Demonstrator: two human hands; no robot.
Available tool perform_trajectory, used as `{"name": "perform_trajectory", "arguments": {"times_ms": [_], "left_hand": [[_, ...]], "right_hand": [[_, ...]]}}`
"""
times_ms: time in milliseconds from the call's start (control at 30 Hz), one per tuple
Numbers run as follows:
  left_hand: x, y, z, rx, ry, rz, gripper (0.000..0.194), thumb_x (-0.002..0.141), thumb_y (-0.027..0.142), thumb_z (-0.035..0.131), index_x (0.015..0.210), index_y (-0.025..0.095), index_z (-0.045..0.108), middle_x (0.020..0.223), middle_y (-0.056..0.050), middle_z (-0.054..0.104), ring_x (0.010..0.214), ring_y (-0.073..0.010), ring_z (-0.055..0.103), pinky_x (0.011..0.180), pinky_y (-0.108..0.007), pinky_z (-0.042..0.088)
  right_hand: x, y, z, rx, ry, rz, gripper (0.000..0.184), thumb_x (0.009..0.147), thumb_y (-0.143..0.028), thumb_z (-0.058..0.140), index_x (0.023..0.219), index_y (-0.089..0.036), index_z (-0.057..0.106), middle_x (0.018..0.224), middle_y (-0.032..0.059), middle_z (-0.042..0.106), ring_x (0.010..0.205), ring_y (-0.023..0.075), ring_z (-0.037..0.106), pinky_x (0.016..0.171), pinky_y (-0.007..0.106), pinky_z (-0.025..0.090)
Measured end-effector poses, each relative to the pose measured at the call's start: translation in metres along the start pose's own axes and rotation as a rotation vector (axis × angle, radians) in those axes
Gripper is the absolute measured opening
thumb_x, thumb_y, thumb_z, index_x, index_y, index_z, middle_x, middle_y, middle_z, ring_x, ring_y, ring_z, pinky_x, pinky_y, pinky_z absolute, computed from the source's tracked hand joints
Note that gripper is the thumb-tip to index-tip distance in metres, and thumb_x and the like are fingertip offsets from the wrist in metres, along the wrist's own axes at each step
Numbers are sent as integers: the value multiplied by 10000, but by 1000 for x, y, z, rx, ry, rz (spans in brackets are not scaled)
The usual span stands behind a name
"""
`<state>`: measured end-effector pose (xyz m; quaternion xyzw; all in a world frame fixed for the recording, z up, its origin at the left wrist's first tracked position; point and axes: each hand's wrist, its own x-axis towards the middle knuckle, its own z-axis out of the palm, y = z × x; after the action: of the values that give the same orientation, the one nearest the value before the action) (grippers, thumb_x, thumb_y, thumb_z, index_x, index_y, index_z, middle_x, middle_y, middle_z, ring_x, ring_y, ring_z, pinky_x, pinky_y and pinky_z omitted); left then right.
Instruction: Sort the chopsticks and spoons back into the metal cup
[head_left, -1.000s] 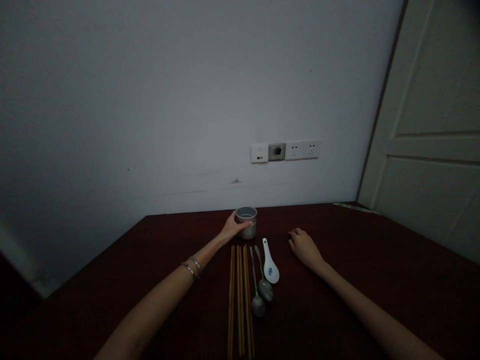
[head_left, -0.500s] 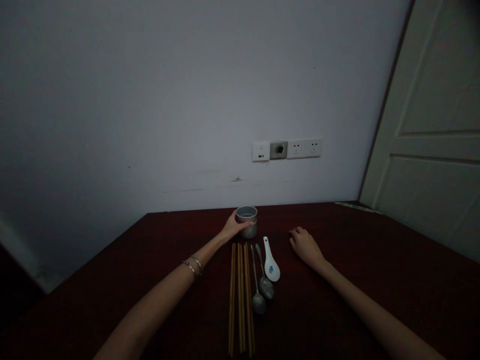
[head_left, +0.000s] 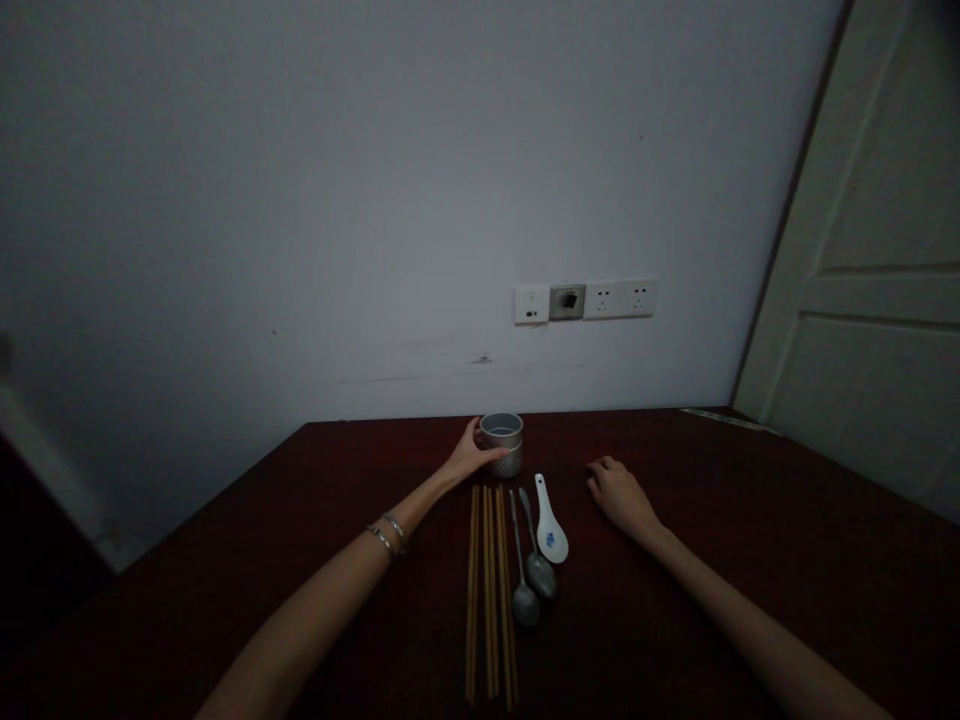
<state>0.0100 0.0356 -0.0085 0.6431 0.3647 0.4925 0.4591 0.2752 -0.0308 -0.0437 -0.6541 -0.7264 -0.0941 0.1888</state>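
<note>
My left hand (head_left: 471,455) curves around the left side of a grey metal cup (head_left: 510,462), its thumb across the front; the other fingertips are partly hidden behind it. The cup stands upright near the back of the table. In front of it lie several wooden chopsticks (head_left: 491,590), side by side and pointing toward me. Just right of them are two metal spoons (head_left: 526,604) and a white spoon (head_left: 553,542) with a blue mark. Farther right, my right hand (head_left: 619,492) rests palm down on the tabletop, fingers loosely extended, holding nothing.
The dark red table (head_left: 390,455) meets a pale wall (head_left: 375,250) at its back edge. Sockets and a switch (head_left: 585,300) are set in the wall. A panelled door (head_left: 885,370) stands at the right, and a thin strip (head_left: 731,420) lies near the back right corner.
The view has shifted slightly, so everything sits a little farther right. Relative to the cup, my left hand has moved very slightly left. My right hand stays resting.
</note>
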Motion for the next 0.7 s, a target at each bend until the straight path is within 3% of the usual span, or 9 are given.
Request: {"name": "perform_trajectory", "arguments": {"times_ms": [133, 233, 333, 500, 700], "left_hand": [[-7, -7, -19, 29, 141, -64, 762, 618, 364, 694, 1257, 131, 352, 1156, -177, 516, 1025, -212, 523, 823, -305, 421], [-15, -11, -34, 115, 292, -63, 474, 675, 384, 621, 1059, 117, 542, 1023, -133, 591, 926, -192, 560, 702, -253, 448], [-23, -16, -48, 191, 390, -74, 297, 683, 368, 576, 825, 108, 605, 843, -89, 620, 744, -154, 574, 515, -196, 420], [-30, -25, -66, 161, 393, -176, 290, 725, 369, 472, 703, 97, 570, 584, -14, 533, 458, -73, 455, 381, -166, 320], [-32, -28, -65, 271, 337, -156, 351, 755, 380, 382, 631, 108, 564, 479, 14, 473, 389, -62, 395, 395, -172, 284]], "right_hand": [[0, 1, 2, 6, -9, 7, 332, 821, -196, 375, 1049, -86, 591, 1012, 151, 566, 942, 226, 515, 824, 304, 383], [1, 2, 3, 10, -21, 11, 335, 815, -190, 381, 1054, -85, 590, 1017, 153, 565, 946, 227, 518, 825, 300, 382], [1, 3, 4, 14, -16, -2, 341, 814, -189, 376, 1054, -76, 591, 1015, 157, 564, 931, 229, 524, 825, 300, 384], [1, 3, 4, 23, -6, -10, 351, 817, -198, 371, 1062, -70, 586, 1011, 163, 564, 949, 236, 518, 836, 308, 380], [1, 3, 3, 46, -15, 9, 346, 810, -193, 379, 1059, -75, 588, 1026, 164, 563, 958, 238, 516, 842, 314, 377]]}}
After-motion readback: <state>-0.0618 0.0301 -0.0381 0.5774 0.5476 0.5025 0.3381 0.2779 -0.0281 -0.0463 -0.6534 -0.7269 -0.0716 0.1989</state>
